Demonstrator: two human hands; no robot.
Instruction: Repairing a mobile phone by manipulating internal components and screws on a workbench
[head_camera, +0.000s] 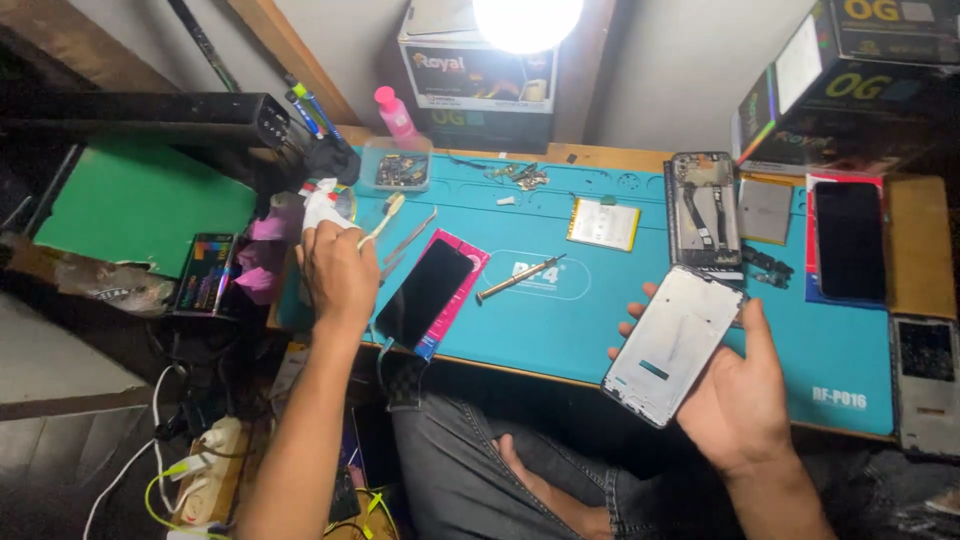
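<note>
Pale walls and stacked boxes (850, 80) back the wooden counter (915, 250), lit by a bright lamp (527, 20). Its teal mat (600, 310) carries phone parts. Over its near edge, the right hand (735, 390) grips a white phone frame (672, 343); the left hand (338, 275) closes on a white cloth (325, 205).

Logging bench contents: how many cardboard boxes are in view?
2: one cardboard box at the back under the lamp, another at the top right corner. Others may be hidden.
</note>
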